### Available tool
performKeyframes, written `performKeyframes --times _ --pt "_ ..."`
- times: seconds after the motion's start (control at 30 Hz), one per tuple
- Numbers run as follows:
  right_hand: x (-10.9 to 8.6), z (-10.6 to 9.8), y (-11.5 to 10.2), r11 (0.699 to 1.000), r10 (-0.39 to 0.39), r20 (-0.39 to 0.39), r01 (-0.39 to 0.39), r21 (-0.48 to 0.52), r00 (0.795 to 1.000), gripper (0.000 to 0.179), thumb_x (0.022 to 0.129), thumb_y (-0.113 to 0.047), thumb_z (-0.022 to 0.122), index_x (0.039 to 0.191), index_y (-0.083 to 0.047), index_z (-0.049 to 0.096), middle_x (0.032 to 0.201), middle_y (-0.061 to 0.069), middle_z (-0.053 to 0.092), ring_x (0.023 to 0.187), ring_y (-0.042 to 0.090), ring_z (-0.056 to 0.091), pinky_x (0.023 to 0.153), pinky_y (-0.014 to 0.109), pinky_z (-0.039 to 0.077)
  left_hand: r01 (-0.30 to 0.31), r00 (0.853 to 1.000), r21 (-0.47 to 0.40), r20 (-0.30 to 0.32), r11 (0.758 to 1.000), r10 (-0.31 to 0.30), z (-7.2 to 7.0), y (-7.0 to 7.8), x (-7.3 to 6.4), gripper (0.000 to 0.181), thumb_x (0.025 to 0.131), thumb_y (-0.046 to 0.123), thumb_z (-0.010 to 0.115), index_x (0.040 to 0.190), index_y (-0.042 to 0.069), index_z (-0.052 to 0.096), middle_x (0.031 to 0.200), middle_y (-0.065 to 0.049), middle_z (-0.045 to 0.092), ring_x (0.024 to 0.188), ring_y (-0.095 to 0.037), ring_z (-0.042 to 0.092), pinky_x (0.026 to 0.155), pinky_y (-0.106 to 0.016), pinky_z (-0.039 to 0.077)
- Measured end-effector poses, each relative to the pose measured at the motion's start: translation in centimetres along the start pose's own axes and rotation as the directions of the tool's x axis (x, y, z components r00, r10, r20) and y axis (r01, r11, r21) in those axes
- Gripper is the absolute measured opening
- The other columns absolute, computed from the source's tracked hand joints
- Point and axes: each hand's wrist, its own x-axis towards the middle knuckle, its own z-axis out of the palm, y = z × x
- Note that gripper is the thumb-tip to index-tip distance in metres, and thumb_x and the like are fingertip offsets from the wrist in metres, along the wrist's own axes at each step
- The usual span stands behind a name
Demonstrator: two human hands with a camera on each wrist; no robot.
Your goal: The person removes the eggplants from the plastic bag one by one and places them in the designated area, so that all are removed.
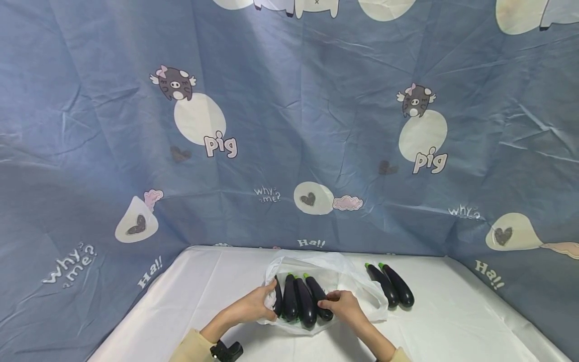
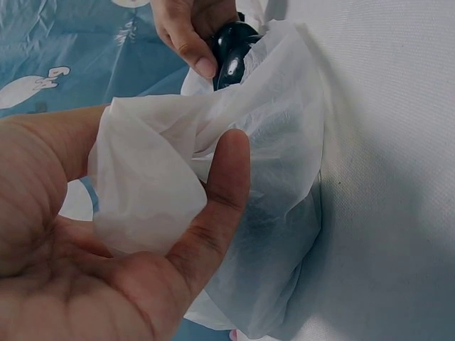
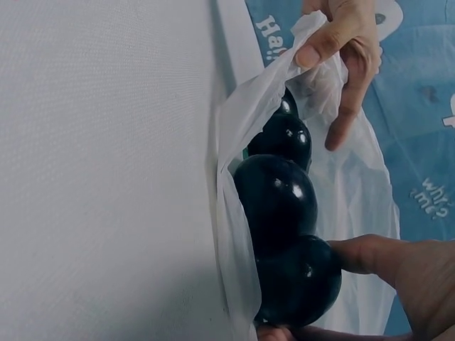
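Observation:
A translucent white plastic bag (image 1: pixel 357 281) lies with its mouth towards me and several dark eggplants side by side inside. My left hand (image 1: pixel 258 305) holds the bag's left edge; in the left wrist view a fold of the bag (image 2: pixel 146 177) runs between the fingers and the thumb (image 2: pixel 226 177). At the right of the row, my right hand (image 1: pixel 345 305) grips an eggplant (image 1: pixel 318 295) near its rounded end. The right wrist view shows the thumb (image 3: pixel 373 253) against that eggplant (image 3: pixel 298 280), with fingertips partly hidden beneath it. The green stem ends point away from me.
Two more eggplants (image 1: pixel 392 285) lie side by side on the white-covered table (image 1: pixel 434 322), just right of the bag. Behind the table hangs a blue printed cloth (image 1: pixel 280 151).

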Motion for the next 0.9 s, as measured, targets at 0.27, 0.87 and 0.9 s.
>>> performKeyframes --times 0.27,0.87,0.9 --pt "0.0 -0.3 0.3 1.000 0.031 -0.015 -0.031 0.002 0.999 0.033 0.073 -0.026 0.077 0.093 0.000 0.072 0.087 0.006 0.072 0.081 0.016 0.063 0.071 0.033 0.051 0.002 1.000 0.017 -0.006 1.000 -0.002 0.0 0.1 0.1 0.097 0.066 0.007 0.076 0.145 -0.015 0.024 0.151 -0.034 0.027 0.133 -0.042 0.038 0.100 -0.052 0.040" --pt "-1.0 -1.6 0.3 0.998 0.068 -0.020 -0.068 0.017 0.997 0.035 0.075 -0.024 0.076 0.098 0.002 0.071 0.090 0.007 0.072 0.083 0.018 0.066 0.071 0.034 0.053 0.026 1.000 -0.020 0.015 0.999 -0.026 0.0 0.0 0.1 0.096 0.068 0.007 0.075 0.146 -0.014 0.022 0.154 -0.033 0.022 0.140 -0.051 0.021 0.108 -0.063 0.026" --pt "-1.1 -1.7 0.3 0.998 0.068 -0.020 -0.068 0.016 0.997 0.034 0.075 -0.024 0.076 0.098 0.002 0.071 0.089 0.007 0.072 0.083 0.018 0.065 0.071 0.034 0.053 0.026 1.000 -0.021 0.015 0.999 -0.026 0.0 0.0 0.1 0.096 0.068 0.007 0.075 0.146 -0.014 0.022 0.154 -0.033 0.022 0.140 -0.051 0.021 0.108 -0.063 0.027"
